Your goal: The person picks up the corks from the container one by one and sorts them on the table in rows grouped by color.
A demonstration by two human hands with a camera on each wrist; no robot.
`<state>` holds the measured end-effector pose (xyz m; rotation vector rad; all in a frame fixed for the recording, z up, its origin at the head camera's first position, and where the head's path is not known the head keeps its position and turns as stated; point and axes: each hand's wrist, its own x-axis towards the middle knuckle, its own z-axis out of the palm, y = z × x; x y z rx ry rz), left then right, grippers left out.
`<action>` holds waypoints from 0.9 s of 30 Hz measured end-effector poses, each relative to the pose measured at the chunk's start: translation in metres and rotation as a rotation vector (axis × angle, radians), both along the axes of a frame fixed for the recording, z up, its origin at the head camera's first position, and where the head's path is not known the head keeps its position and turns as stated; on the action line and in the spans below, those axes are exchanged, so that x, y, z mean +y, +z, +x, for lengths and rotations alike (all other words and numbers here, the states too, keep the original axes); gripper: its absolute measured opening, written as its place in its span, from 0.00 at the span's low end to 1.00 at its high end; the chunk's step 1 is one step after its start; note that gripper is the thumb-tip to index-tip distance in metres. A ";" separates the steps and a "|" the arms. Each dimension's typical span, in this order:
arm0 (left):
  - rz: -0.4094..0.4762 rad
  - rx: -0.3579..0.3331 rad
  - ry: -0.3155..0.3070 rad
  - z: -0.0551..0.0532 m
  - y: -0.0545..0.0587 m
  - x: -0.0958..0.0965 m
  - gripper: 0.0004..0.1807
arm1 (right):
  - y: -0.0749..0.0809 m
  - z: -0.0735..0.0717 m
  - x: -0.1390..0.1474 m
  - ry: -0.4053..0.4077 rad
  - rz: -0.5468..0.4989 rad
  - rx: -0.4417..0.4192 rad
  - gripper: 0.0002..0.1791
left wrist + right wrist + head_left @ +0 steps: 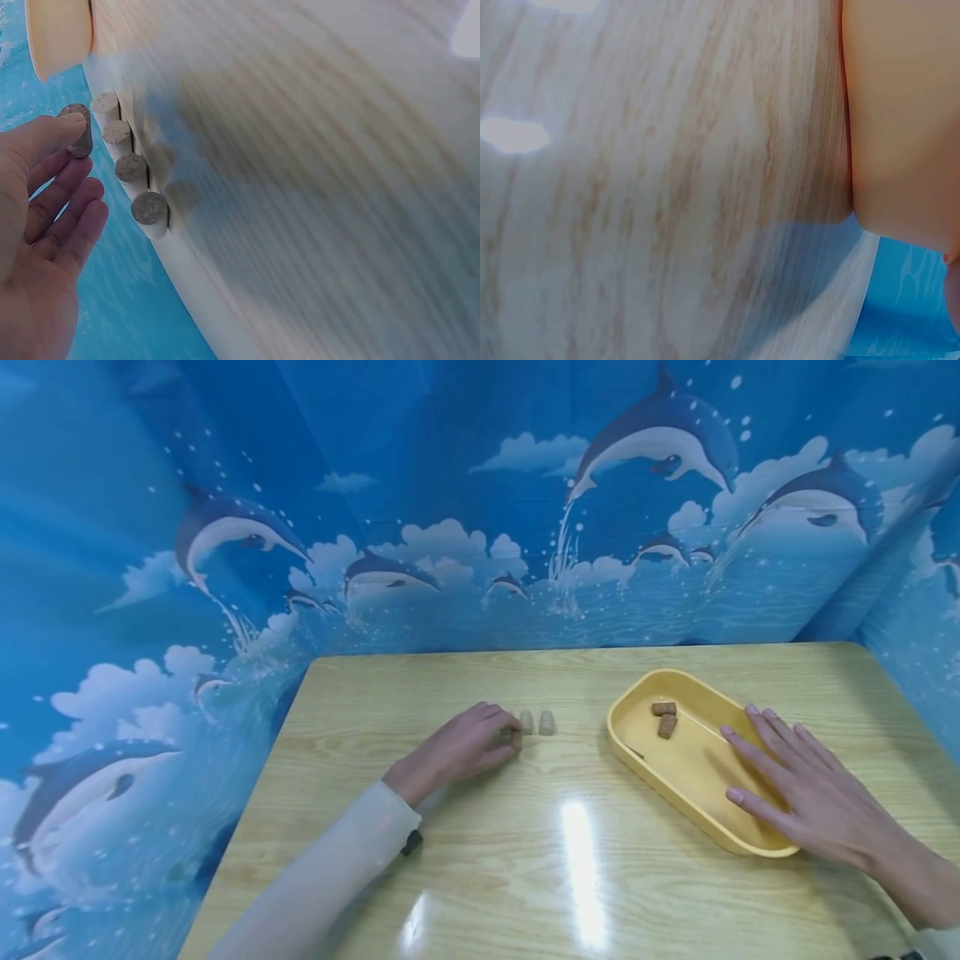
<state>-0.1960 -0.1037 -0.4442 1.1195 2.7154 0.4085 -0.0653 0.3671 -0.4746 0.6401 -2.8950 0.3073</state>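
Note:
My left hand [472,743] pinches a cork stopper [79,135] between thumb and fingers, as the left wrist view shows. Beside it, several cork stoppers [131,168] stand upright in a row on the table. In the head view two pale stoppers [547,723] show just right of the fingertips; the hand hides the others. A yellow tray [667,785] lies to the right, with brown cork pieces [667,727] near its far left end. Over the tray's right rim lies my right hand [817,797], fingers straight and spread. Only a sliver of it enters the right wrist view.
The wood-grain table [480,877] has bright reflections near its front. Behind it and at both sides hangs a blue cloth [450,485] printed with dolphins. A small dark piece [636,753] shows at the tray's left wall, mostly hidden.

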 end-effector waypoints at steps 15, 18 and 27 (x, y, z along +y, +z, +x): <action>0.062 -0.001 0.044 0.009 -0.010 -0.026 0.20 | 0.001 0.000 0.000 0.000 0.002 0.000 0.50; 0.062 0.001 0.055 0.009 -0.011 -0.029 0.19 | 0.002 0.000 0.000 0.000 0.000 -0.001 0.50; 0.041 -0.018 0.093 0.013 -0.015 -0.036 0.20 | 0.002 0.000 0.000 -0.008 0.004 -0.010 0.50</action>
